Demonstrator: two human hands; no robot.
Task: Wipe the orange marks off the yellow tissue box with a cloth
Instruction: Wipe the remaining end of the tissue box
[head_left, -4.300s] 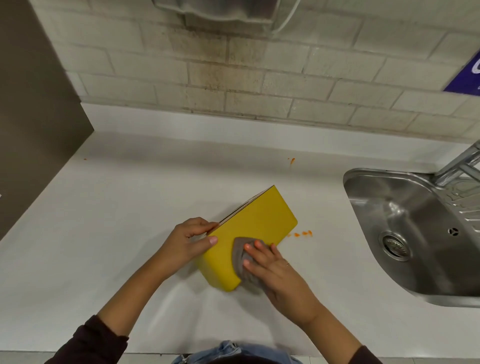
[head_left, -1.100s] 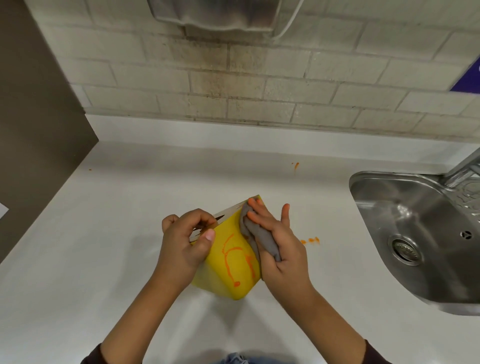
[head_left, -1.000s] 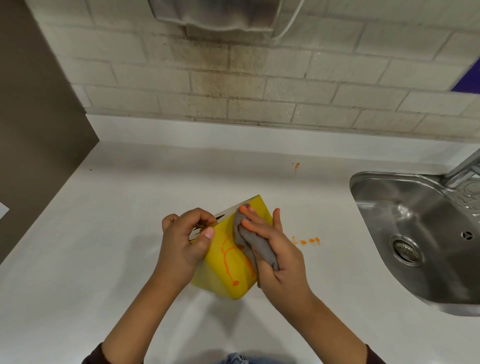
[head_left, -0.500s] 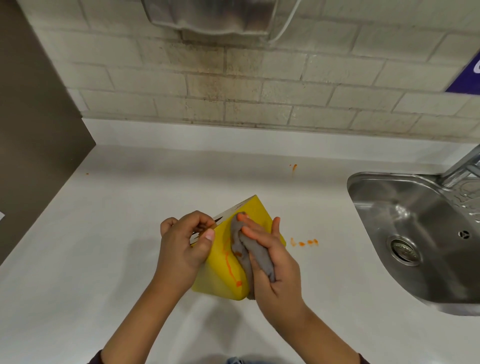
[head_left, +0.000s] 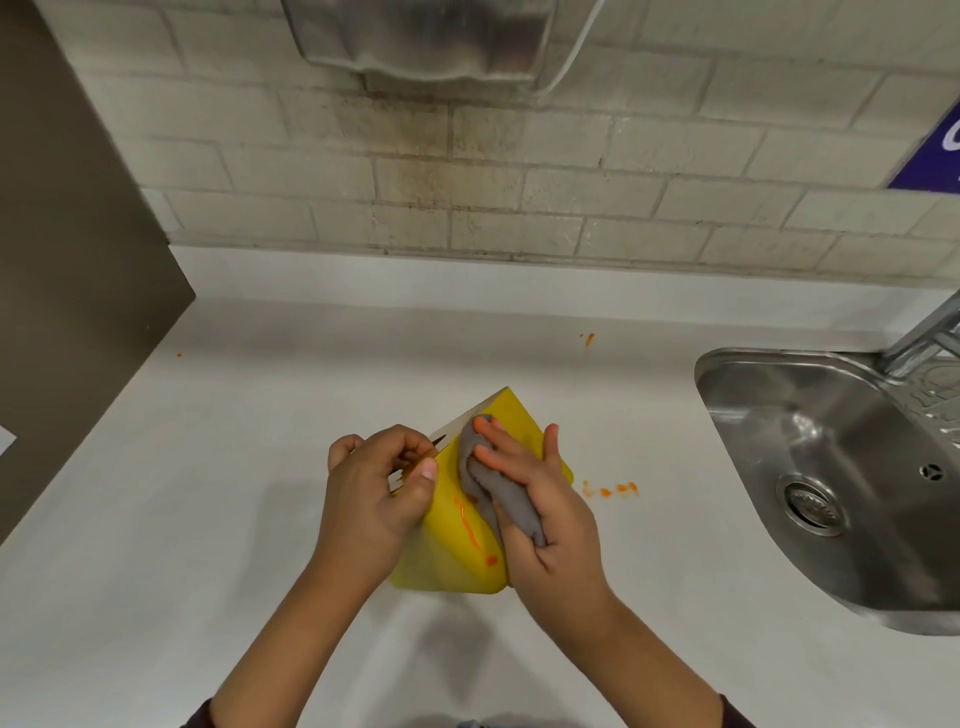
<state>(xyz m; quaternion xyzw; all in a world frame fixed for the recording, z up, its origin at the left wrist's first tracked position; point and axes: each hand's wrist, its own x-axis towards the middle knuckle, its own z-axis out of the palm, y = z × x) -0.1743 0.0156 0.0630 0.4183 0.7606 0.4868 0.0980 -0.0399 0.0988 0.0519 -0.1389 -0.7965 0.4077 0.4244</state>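
The yellow tissue box (head_left: 447, 558) stands tilted on the white counter, one corner pointing away from me. My left hand (head_left: 376, 491) grips its left top edge, thumb on the yellow face. My right hand (head_left: 545, 512) presses a grey cloth (head_left: 493, 488) flat against the same face. An orange streak (head_left: 470, 527) and an orange dot (head_left: 491, 560) show on the box just left of the cloth. Part of the face is hidden under the cloth and my fingers.
Orange spots (head_left: 610, 489) lie on the white counter (head_left: 208, 519) right of the box, another orange spot (head_left: 588, 340) near the back. A steel sink (head_left: 841, 467) is at the right, a brown panel (head_left: 67, 291) at the left, a brick wall behind.
My right hand has slid the cloth leftward and down over the yellow face, covering most of the orange scribble. The left hand has kept its grip on the box.
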